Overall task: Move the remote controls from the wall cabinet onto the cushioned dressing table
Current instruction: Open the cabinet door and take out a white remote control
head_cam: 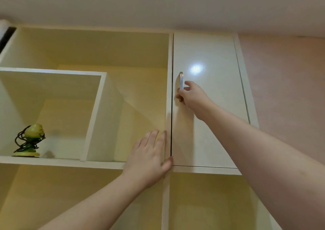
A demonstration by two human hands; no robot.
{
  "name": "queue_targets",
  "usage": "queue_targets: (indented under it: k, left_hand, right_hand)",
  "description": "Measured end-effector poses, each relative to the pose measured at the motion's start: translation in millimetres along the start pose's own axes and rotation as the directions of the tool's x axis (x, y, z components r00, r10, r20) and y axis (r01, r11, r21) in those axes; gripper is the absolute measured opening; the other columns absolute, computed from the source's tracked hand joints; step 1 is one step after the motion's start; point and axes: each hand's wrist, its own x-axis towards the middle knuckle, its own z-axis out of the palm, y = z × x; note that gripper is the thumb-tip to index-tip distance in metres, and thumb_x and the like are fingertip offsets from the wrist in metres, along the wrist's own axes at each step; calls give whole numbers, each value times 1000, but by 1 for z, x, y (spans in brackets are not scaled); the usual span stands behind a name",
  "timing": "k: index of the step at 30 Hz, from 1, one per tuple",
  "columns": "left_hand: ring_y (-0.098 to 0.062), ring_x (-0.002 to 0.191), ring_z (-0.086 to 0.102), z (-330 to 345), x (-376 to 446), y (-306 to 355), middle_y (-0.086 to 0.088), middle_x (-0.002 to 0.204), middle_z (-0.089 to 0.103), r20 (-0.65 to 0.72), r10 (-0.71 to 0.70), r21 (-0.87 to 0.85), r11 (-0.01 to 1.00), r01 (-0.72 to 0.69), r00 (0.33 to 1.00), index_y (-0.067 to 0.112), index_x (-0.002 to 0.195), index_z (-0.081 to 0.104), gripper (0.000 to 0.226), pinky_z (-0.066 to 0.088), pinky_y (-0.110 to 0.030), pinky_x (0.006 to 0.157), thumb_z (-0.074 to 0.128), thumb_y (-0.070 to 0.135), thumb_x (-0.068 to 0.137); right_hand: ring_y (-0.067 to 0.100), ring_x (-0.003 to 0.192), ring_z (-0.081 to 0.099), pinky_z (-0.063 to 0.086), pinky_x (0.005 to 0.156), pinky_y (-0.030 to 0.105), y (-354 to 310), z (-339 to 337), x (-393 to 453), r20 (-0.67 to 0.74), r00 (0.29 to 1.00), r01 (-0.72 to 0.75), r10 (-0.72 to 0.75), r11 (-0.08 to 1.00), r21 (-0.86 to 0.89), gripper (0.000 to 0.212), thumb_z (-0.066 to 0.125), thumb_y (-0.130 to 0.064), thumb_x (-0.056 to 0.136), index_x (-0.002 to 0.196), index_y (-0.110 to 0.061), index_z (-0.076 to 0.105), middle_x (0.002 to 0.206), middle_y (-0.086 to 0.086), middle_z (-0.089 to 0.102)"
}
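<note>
I look up at a white wall cabinet (168, 92) with open shelves on the left and a closed white door (211, 106) on the right. My right hand (191, 96) is raised to the door, its fingers curled around the lower part of the metal handle (181, 81). My left hand (151, 157) lies flat with fingers apart against the upright divider beside the door's left edge. No remote control shows; the space behind the door is hidden. The dressing table is out of view.
A small green figurine wrapped in dark wire (29, 140) stands on the left shelf. Open compartments lie below the door and at lower left. A pink wall (284, 88) runs to the right, and the ceiling is close above.
</note>
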Motion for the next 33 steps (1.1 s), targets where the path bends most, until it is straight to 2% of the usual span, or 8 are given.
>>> queue_targets:
  k: [5, 9, 15, 19, 22, 26, 29, 33]
  left_hand:
    - [-16, 147, 4, -8, -8, 2, 4, 160, 8, 3, -35, -36, 999, 35, 999, 25, 152, 0, 71, 9, -32, 115, 29, 56, 94]
    - [-15, 138, 27, -10, -2, 21, 6, 149, 34, -82, -102, -322, 944, 71, 991, 21, 149, 23, 67, 23, -32, 112, 33, 57, 93]
    - [-18, 87, 64, -23, 7, 62, -3, 102, 67, 172, -179, -817, 524, 242, 969, 16, 109, 54, 32, 53, -21, 67, 57, 40, 90]
    - [-30, 97, 63, -25, 8, 71, -15, 108, 65, 244, -277, -838, 422, 346, 929, 9, 105, 54, 33, 53, -43, 82, 56, 38, 88]
    - [-29, 96, 63, -25, 4, 69, -16, 111, 64, 270, -248, -868, 356, 347, 930, 9, 108, 54, 33, 53, -42, 84, 54, 36, 89]
    - [-18, 73, 49, -30, -1, 76, -17, 92, 60, 220, -253, -885, 354, 302, 942, 8, 95, 52, 26, 42, -31, 63, 52, 34, 92]
    - [-20, 65, 44, -42, -6, 87, -4, 74, 49, 160, -278, -845, 457, 277, 947, 11, 84, 46, 25, 37, -31, 56, 53, 33, 92]
    - [-20, 81, 65, -58, -16, 98, 0, 90, 68, 112, -177, -875, 449, 181, 978, 21, 96, 56, 19, 57, -38, 69, 59, 36, 85]
  right_hand:
    - [18, 67, 53, 43, 66, 32, -14, 3, -7, -51, 998, -29, 32, 998, 55, 17, 44, -11, 91, 94, -7, 61, 74, 1, 56]
    - [12, 57, 50, 39, 56, 25, -28, -7, -23, -103, 994, -12, 20, 997, 77, 16, 44, -12, 90, 90, -9, 60, 71, 0, 54]
    - [13, 74, 58, 51, 76, 31, -45, -34, -38, -51, 996, -60, 67, 989, 133, 21, 57, -21, 91, 105, -7, 64, 82, 2, 60]
    - [14, 76, 54, 53, 69, 27, -51, -35, -44, -13, 997, -80, 82, 990, 120, 31, 65, -17, 87, 112, 0, 59, 87, 4, 56]
    - [20, 88, 52, 47, 68, 30, -60, -22, -42, -74, 989, -136, 129, 986, -94, 52, 75, -30, 77, 118, -6, 51, 100, 7, 51]
    - [27, 132, 32, 33, 106, 41, -60, -3, -50, -243, 970, -157, 22, 817, -555, 102, 78, -37, 72, 147, -10, 14, 143, 10, 28]
    - [28, 137, 24, 29, 110, 40, -51, -9, -60, -236, 965, -64, -118, 763, -643, 110, 76, -27, 75, 150, -9, -2, 150, 10, 19]
    - [27, 138, 23, 32, 111, 41, -53, -42, -72, -179, 964, 32, -199, 748, -663, 106, 71, -28, 77, 151, -11, -3, 150, 9, 17]
